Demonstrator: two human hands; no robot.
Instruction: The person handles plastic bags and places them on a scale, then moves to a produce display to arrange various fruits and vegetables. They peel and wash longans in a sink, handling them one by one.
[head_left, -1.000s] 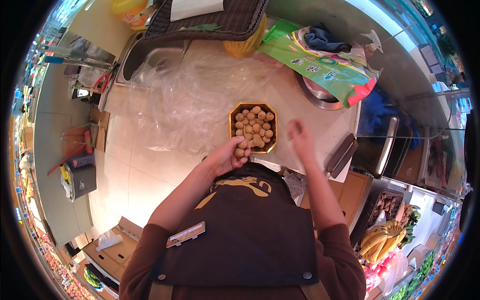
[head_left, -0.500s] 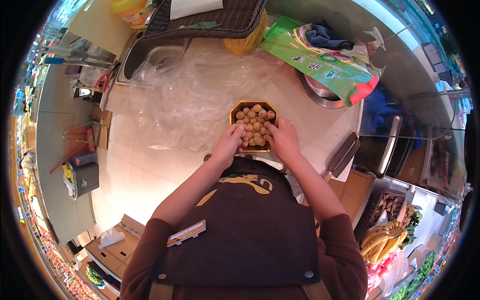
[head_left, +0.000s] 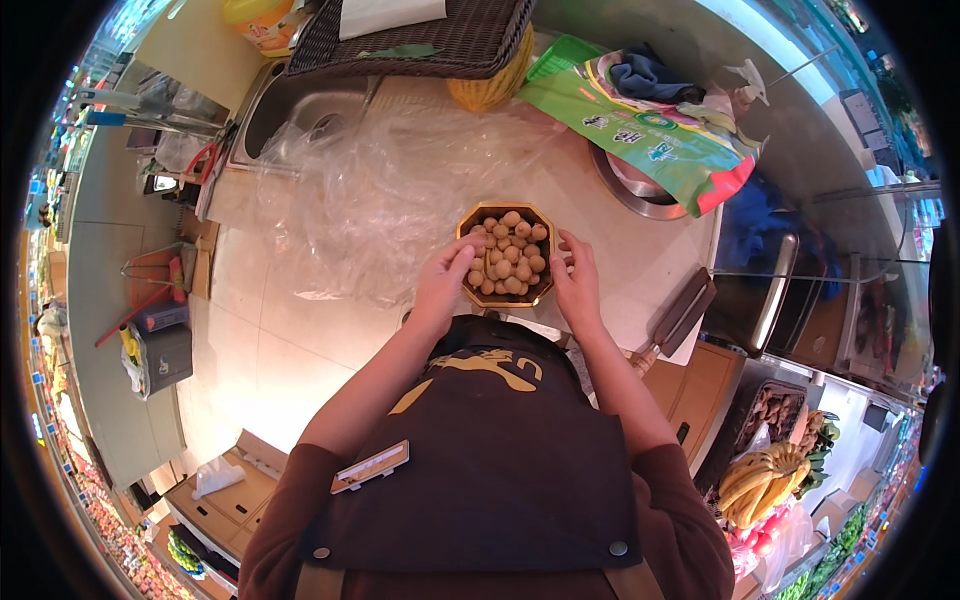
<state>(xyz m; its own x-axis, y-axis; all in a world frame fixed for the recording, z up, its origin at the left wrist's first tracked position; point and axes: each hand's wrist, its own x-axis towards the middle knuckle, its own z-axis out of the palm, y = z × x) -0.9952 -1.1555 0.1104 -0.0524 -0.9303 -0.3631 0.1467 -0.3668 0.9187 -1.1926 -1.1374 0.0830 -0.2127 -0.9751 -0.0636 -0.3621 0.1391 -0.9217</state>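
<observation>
An octagonal box (head_left: 549,222) with a gold rim and dark inner walls stands near the front edge of the counter. Several round tan-brown fruits, which look like longans (head_left: 512,254), are heaped in it. My left hand (head_left: 443,280) is at the box's left side, its thumb and forefinger closed on the rim. On the opposite side my right hand (head_left: 576,280) has its fingers bent round the right wall. A knife or similar tool with a wooden handle (head_left: 645,358) lies at the counter's right edge; a dark cover (head_left: 686,312) is beside it.
Crumpled clear plastic film (head_left: 360,210) spreads left of the box. Behind are a sink (head_left: 262,110), a dark woven tray (head_left: 480,50) and a yellow melon (head_left: 490,92). At the back right, a green printed bag (head_left: 660,135) partly covers a round metal dish (head_left: 660,208).
Both hands have drawn off the fruits to the box's sides. The fruits lie a little differently in the box, and the box itself has hardly shifted.
</observation>
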